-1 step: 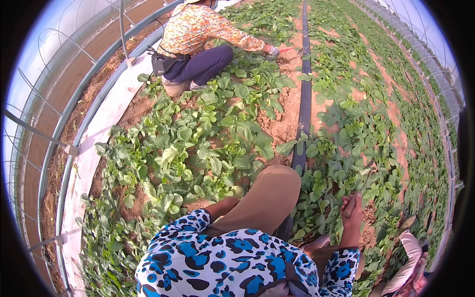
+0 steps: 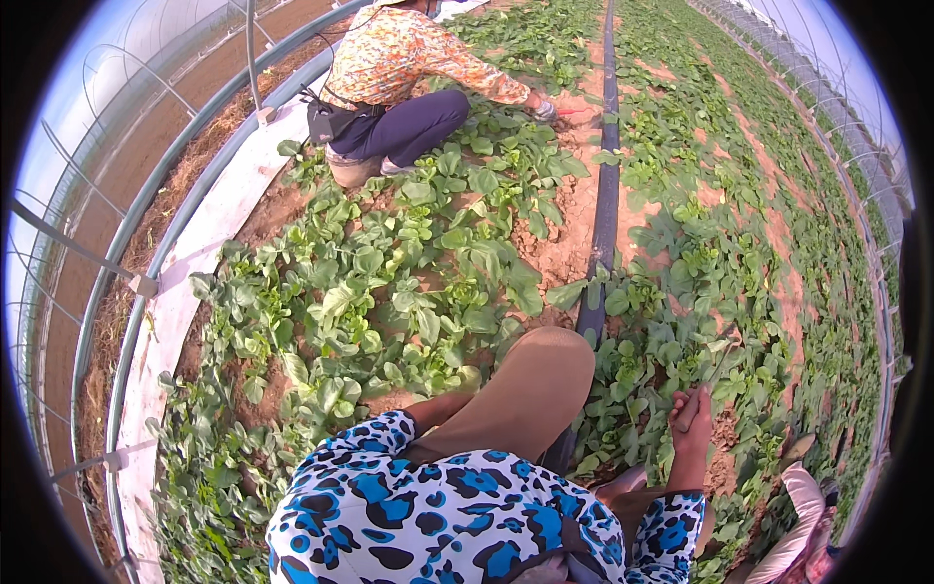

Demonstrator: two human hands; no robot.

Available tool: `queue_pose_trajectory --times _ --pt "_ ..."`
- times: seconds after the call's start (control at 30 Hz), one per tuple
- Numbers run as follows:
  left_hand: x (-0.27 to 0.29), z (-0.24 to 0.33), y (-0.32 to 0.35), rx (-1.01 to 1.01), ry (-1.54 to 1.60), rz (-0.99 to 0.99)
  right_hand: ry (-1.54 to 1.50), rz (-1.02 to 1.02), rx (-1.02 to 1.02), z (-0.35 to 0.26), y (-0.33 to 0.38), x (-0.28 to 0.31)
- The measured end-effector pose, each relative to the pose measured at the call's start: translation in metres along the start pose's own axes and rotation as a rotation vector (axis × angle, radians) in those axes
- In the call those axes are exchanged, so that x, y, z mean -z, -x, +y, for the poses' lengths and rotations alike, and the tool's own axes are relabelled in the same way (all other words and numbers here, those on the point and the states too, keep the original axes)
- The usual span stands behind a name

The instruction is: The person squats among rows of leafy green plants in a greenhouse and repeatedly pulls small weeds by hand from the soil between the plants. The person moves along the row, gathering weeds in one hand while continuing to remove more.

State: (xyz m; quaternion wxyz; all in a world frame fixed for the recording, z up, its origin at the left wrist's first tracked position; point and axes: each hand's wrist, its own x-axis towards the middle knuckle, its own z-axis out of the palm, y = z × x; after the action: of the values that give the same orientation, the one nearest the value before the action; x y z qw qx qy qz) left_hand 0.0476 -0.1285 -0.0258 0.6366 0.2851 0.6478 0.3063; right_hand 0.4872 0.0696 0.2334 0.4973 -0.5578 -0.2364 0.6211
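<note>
My right hand (image 2: 692, 424) is closed round the handle of what looks like a small hand hoe (image 2: 720, 366). Its thin metal shaft points away from me into the leafy green plants (image 2: 671, 365) right of my bent knee (image 2: 550, 375). Leaves partly cover the hoe's far end. On the other side of the knee, my left hand (image 2: 446, 407) reaches down beside my leg among the leaves (image 2: 341, 389); its fingers are hidden, so what it touches cannot be made out.
A black hose (image 2: 602, 209) runs along bare soil ahead. At the far left a person (image 2: 394, 88) squats, a gloved hand (image 2: 545, 112) by a red tool. White sheeting (image 2: 204, 248) and metal frame tubes line the left edge. Pale cloth (image 2: 790, 530) shows at lower right.
The view has shifted slightly, so the far scene sits a little further right and lower. The other person's gloved hand has moved slightly. My hands stay in nearly the same place.
</note>
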Motion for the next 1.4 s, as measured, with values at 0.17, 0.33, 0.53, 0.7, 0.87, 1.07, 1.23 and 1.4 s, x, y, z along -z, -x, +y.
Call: queue_pose_trajectory --times 0.17,0.33,0.53,0.7,0.87,1.07,1.23,1.4 --pt "0.017 -0.024 0.019 0.218 0.259 -0.142 0.022 -0.041 -0.049 0.014 -0.016 0.001" --pt "0.146 -0.002 0.042 0.338 0.447 -0.087 0.061 -0.034 -0.061 0.023 -0.021 0.001" --pt "0.418 0.14 0.209 -1.106 1.289 1.531 0.071 -0.065 -0.076 0.026 -0.025 -0.001" --pt "0.354 0.113 0.159 -0.68 0.806 1.215 0.101 -0.083 -0.062 0.022 -0.029 0.003" --pt "0.152 0.057 0.074 -0.085 0.721 0.541 0.123 -0.107 -0.087 0.026 -0.031 0.003" --pt "0.018 0.124 0.071 -0.133 0.056 0.006 0.087 -0.092 -0.062 0.024 -0.014 0.006" --pt "0.008 0.201 0.054 -0.535 -0.47 0.039 0.042 -0.085 -0.034 0.013 0.004 -0.002" --pt "-0.016 0.286 0.083 -0.677 -0.676 0.172 -0.044 -0.075 -0.043 -0.01 0.012 -0.011"
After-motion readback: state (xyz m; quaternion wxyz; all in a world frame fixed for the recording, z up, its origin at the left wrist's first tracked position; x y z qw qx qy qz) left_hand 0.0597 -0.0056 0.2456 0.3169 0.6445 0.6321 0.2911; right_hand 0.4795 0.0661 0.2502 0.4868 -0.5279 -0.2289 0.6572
